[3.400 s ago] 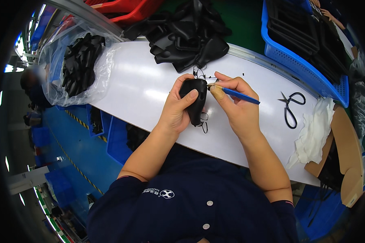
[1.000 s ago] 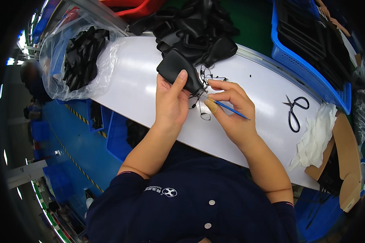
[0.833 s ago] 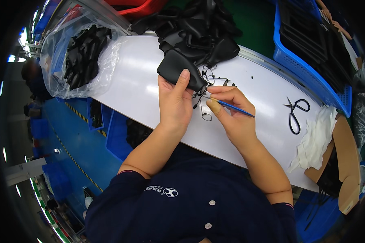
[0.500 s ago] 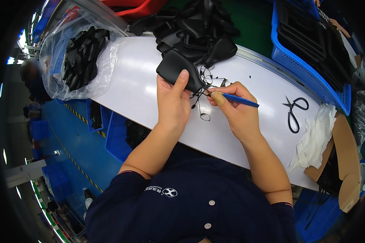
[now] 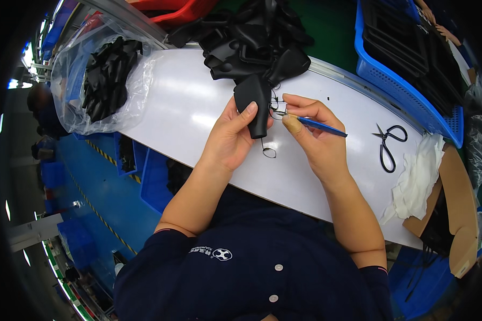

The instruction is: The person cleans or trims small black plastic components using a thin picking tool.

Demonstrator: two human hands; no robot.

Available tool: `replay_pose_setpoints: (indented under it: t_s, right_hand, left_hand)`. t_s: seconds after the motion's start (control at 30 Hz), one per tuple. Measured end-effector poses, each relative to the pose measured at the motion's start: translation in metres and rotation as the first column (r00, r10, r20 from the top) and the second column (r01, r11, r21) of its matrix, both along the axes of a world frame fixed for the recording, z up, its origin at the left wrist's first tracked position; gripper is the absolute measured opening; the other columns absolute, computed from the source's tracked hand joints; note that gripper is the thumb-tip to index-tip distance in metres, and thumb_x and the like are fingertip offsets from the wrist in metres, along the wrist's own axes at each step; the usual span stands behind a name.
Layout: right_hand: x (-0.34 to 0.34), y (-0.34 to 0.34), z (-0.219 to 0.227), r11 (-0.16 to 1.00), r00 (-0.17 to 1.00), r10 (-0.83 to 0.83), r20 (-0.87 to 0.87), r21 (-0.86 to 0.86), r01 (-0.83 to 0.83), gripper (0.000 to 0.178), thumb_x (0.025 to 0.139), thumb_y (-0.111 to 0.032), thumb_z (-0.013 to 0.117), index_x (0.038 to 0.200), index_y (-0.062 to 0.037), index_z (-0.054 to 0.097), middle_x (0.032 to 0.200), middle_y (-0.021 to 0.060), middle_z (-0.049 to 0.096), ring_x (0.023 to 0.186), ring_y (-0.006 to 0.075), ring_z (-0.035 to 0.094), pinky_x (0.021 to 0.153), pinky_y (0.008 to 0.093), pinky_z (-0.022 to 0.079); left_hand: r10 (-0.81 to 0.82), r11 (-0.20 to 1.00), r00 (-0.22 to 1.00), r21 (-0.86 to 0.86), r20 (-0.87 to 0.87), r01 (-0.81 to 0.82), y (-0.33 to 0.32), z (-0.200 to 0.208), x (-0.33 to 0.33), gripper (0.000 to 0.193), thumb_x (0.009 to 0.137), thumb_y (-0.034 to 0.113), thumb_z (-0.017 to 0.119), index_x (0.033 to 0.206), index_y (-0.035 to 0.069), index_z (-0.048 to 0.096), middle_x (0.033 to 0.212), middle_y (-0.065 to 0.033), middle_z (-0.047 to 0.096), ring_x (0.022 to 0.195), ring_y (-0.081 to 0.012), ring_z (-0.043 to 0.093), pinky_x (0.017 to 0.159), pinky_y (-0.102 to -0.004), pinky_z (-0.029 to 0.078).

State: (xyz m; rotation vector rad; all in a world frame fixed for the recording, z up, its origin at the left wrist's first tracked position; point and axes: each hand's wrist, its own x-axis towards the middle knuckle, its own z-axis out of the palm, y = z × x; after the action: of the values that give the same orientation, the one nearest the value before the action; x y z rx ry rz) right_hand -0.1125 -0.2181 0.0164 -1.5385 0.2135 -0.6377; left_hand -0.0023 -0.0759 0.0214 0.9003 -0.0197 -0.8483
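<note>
Black pouch (image 5: 254,104), a soft leather-like piece, sits upright over the white table (image 5: 198,112), pinched in the left hand (image 5: 227,142). Thumb runs up its front face, the other fingers curl behind, so the grip is closed and firm on the lower half. Right hand (image 5: 316,142) comes in from the side, fingers closed around a thin blue tool (image 5: 321,127), held like a pen, its tip right at the pouch's edge where thin black cord (image 5: 268,151) loops out and dangles below.

Now the risks, as I judge them. That tip works very near the left thumb; if the pouch twists in the grip, the point could skid off the smooth surface and jab skin. The pouch is held only by its lower part, so a hard push from the tool may fold it over and the tip loses its place. The dangling loop hangs free just above the table; it could snag on a finger and pull through or tangle. Whether the tip is under the cord or merely beside it, I cannot tell.

Around them: a heap of black pieces (image 5: 254,40) just behind the pouch, close enough that a loose cord might catch there. A clear bag (image 5: 104,77) of more black pieces lies well left. Scissors (image 5: 388,144) rest to the right, apart from the hands, with white cloth (image 5: 420,176) beyond and a blue crate (image 5: 407,85) at the far edge.
</note>
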Motion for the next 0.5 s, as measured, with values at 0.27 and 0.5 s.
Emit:
replay_pose_setpoints:
  t_s: [0.27,0.5]
  right_hand:
    - [0.0,0.0129,0.0008,0.914,0.995,0.06,0.074,0.396,-0.084,0.014,0.089,-0.005,0.07,0.1,0.0009,0.064,0.114,0.0146,0.066,0.099,0.0158,0.064,0.092,0.0307,0.051]
    - [-0.0011,0.0125,0.0011,0.907,0.994,0.069,0.089,0.408,-0.1,0.015,0.088,-0.005,0.071,0.1,0.0016,0.064,0.109,0.0136,0.068,0.101,0.0159,0.063,0.094,0.0318,0.051]
  left_hand:
    - [-0.009,0.995,0.999,-0.104,0.035,0.012,-0.0059,-0.0026,-0.0094,0.037,0.092,0.005,0.064,0.124,0.004,0.047,0.109,-0.0085,0.061,0.1,-0.0181,0.063,0.089,-0.0329,0.055]
    - [-0.02,0.99,0.999,-0.139,0.033,0.024,-0.0066,-0.006,-0.0082,0.034,0.091,0.003,0.064,0.121,0.005,0.049,0.107,-0.0082,0.062,0.096,-0.0165,0.062,0.085,-0.0309,0.054]
